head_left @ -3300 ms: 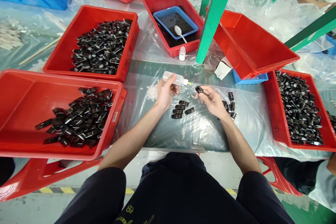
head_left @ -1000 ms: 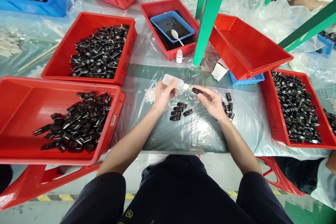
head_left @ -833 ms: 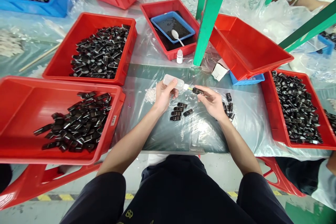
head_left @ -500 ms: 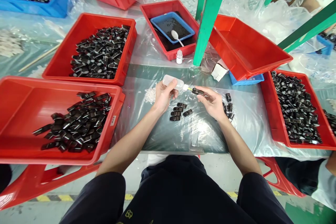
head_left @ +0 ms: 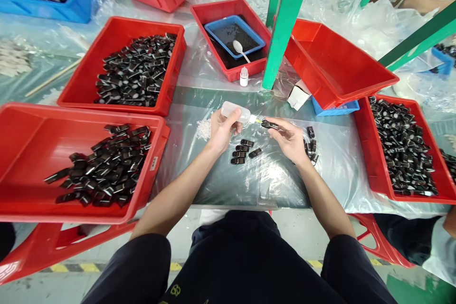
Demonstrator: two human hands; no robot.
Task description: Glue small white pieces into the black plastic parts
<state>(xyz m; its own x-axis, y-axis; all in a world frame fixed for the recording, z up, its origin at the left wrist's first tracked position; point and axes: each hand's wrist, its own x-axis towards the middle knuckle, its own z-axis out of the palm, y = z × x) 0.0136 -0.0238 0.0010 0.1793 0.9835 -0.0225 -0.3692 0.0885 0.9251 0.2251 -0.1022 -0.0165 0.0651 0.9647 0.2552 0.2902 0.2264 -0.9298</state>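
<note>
My left hand point(head_left: 223, 130) is closed around a translucent white squeeze bottle point(head_left: 233, 110), tilted with its thin yellowish tip pointing right. That tip meets or nearly meets a small glossy black part point(head_left: 270, 125), pinched in the fingers of my right hand point(head_left: 289, 140). Below the bottle, several like black parts point(head_left: 239, 154) lie in a short stack-like row, with one black part point(head_left: 255, 153) apart on the right. More black parts point(head_left: 312, 145) lie beside my right wrist, partly hidden. Left of the bottle is a heap of small white bits point(head_left: 204, 129).
Red bins point(head_left: 161, 152) of black parts stand at left, another red bin point(head_left: 377, 185) at right. A green post point(head_left: 281, 28) rises ahead. Near it are a small dropper bottle point(head_left: 243, 77), a blue tray point(head_left: 217, 25) with a white spoon point(head_left: 240, 49), and a tilted red bin point(head_left: 335, 64).
Both hands, the bottle and the black part hold nearly the same pose; the whole view has shifted very slightly. At the far right, another person's arm has moved a little.
</note>
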